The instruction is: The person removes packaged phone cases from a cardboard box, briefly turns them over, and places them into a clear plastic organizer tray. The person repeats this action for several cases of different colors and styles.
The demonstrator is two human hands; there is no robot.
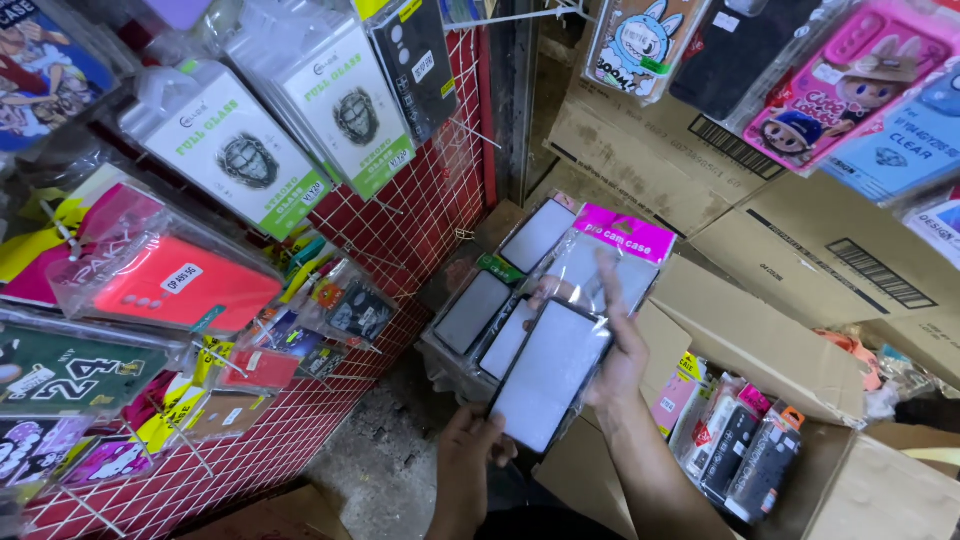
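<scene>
Between the red wire rack (400,230) and open cardboard box (760,350), the right hand (615,355) gripped bagged phone cases (550,375) while left hand (470,450) fingers pinched their lower edge.

You are standing in a cramped phone-accessory shop or its stockroom. Packaged phone cases (180,285) and screen-protector boxes (235,150) hang from a red wire grid wall (400,225), and open cardboard cartons (800,370) hold more bagged cases.
</scene>
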